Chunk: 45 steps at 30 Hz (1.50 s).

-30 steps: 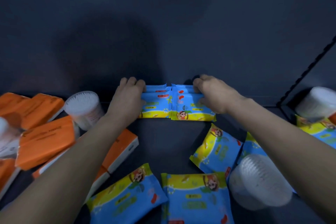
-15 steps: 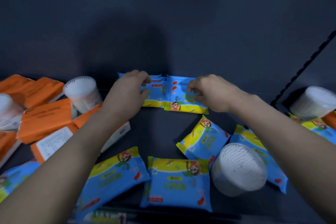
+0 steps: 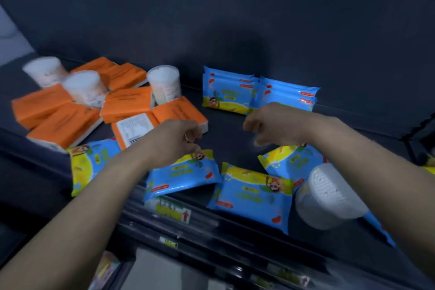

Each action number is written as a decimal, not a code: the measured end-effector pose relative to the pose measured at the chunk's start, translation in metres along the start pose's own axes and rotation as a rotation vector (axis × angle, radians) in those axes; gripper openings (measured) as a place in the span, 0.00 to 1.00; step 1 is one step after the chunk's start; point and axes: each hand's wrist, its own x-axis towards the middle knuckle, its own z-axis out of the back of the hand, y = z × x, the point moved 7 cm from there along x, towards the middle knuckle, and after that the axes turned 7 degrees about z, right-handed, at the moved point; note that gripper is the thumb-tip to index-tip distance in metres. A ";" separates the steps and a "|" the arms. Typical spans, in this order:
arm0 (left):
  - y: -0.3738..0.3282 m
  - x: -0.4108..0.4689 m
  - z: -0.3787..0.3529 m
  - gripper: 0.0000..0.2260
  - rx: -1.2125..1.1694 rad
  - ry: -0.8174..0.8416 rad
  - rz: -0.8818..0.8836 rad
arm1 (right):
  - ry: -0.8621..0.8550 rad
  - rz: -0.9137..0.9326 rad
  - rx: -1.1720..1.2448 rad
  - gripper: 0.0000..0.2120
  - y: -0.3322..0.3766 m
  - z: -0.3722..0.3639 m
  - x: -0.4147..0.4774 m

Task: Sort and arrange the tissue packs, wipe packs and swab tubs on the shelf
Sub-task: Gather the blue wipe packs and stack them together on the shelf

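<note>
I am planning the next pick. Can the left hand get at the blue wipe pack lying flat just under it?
Probably yes. The left hand hovers close above that wipe pack, it seems to hold nothing, and nothing lies on the pack.

This looked like a shop. A dark metal shelf (image 3: 226,129) with a plain dark back panel (image 3: 235,19) carried many copies of the same packaged goods: blue and yellow wipe packs (image 3: 227,92), orange tissue packs (image 3: 128,102) and clear swab tubs (image 3: 164,82). Along the shelf's front edge ran a clear rail holding a price label (image 3: 174,213) with a red arrow. A second small label (image 3: 168,242) sat on a lower rail, and more bright packaging (image 3: 106,268) showed blurred below.
</note>
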 end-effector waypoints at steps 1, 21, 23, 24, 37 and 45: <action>0.007 -0.004 -0.002 0.13 0.015 0.043 0.023 | 0.004 -0.001 -0.002 0.19 0.008 -0.002 -0.001; 0.022 -0.057 -0.017 0.22 0.361 0.069 -0.219 | 0.131 -0.362 0.029 0.40 0.066 -0.075 -0.061; 0.021 -0.061 -0.013 0.15 0.329 0.015 -0.233 | 0.119 -0.368 0.032 0.37 0.066 -0.074 -0.063; 0.020 -0.063 -0.009 0.14 0.308 -0.015 -0.232 | 0.124 -0.361 0.026 0.36 0.066 -0.073 -0.063; 0.026 -0.108 0.023 0.10 -0.077 -0.475 -0.225 | 0.108 -0.288 0.019 0.45 0.057 -0.070 -0.059; 0.028 -0.140 0.029 0.17 -0.368 -0.369 -0.029 | -0.187 -0.170 0.062 0.13 0.068 -0.030 -0.058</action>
